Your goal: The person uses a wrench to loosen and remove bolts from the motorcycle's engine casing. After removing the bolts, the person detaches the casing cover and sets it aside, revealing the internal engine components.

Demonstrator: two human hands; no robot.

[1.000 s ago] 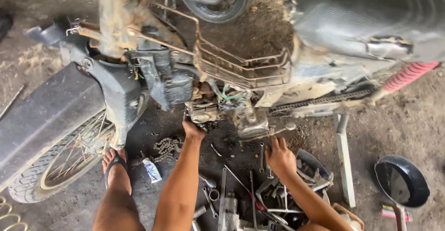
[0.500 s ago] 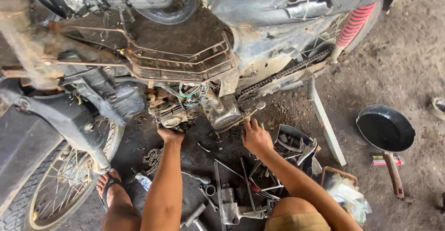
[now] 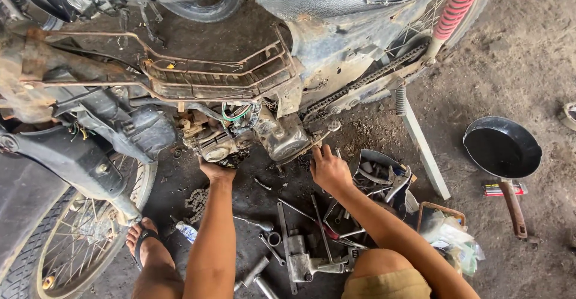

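A stripped motorcycle stands over me, its dirty engine [image 3: 240,137] hanging low in the rusty frame [image 3: 216,74]. My left hand [image 3: 217,170] is pressed up under the engine's left end, fingers hidden against the metal. My right hand [image 3: 329,170] reaches to the engine's right side beside the crankcase cover [image 3: 287,140], fingers curled near its lower edge. I cannot tell whether either hand grips a tool or part. The drive chain [image 3: 366,83] runs up to the right toward a red shock spring [image 3: 456,8].
Wrenches, sockets and a power tool [image 3: 303,263] lie on the oily ground between my knees. A tray of parts [image 3: 381,176], a loose chain [image 3: 197,200], a black pan [image 3: 503,149] and a white bar [image 3: 423,146] lie around. The front wheel [image 3: 66,239] and my sandalled foot [image 3: 147,242] are at left.
The view has shifted right and closer to the engine. Both hands have risen from the ground tools up to the underside of the engine.
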